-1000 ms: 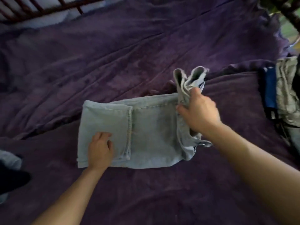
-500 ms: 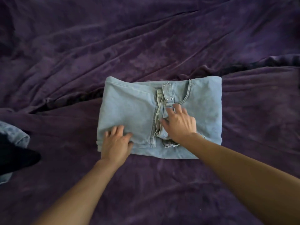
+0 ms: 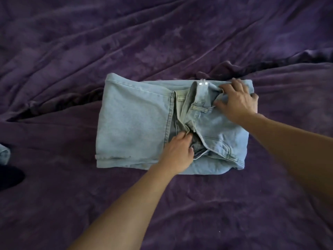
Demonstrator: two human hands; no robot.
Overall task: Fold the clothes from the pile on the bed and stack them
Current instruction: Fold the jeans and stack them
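My left hand [image 3: 177, 152] sits on the near middle of the bundle. Its fingers are curled into the loose waistband [image 3: 182, 112] where the fly gapes, and they hold a bunch of that cloth. My right hand [image 3: 237, 100] is spread over the far right corner, and its thumb and forefinger seem to nip a raised ridge of denim by the pocket. I read both hands as gripping cloth, not lying flat.

The jeans [image 3: 133, 123] lie folded into a thick rectangle in the middle of the purple bedspread [image 3: 72, 51], with the leg panel on the left and the waist end lapped over on the right. The seam between the two layers is untidy.

I judge this denim to be fairly heavy and stiff for clothing. It should keep a crease once pressed, but the stacked layers will want to spring open at the waistband. It isn't slippery or fragile, so firm pressure is safe. To lift the bundle I would slide my fingers under the two short ends and carry it as a slab, because a pinch on the top layer alone would likely peel the fold apart.

At the left edge lie a bit of another denim piece [image 3: 4, 156] and a dark shape [image 3: 9, 177] I can't identify.
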